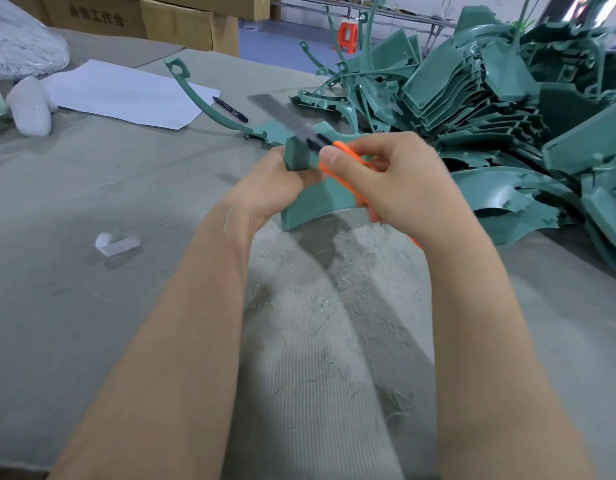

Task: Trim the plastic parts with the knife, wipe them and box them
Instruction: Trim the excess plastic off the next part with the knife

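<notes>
Grey-green table (pixel 74 202): pile of green parts (pixel 490 109) at right, paper (pixel 126 95) and pen (pixel 230 109) at far left, boxes (pixel 182 26) behind. Left hand (pixel 265 188) grips one part (pixel 313 202) above a shaving-littered cloth (pixel 334 323), fingers curled round its left end. Right hand (pixel 403 188) is clenched on the orange knife (pixel 310 135), blade out and blurred, lying across the part's top edge.

The table (pixel 74 188) was covered with grey-green cloth. A paper sheet (pixel 126 95) and a pen (pixel 230 109) were laid at the far left, near a white wrapped lump (pixel 31 106). Green parts (pixel 500 109) were heaped at the right. A ribbed rag (pixel 299 393), strewn with green shavings (pixel 322 304), was spread at the near edge, and a small clear scrap (pixel 116 242) was set to its left.
</notes>
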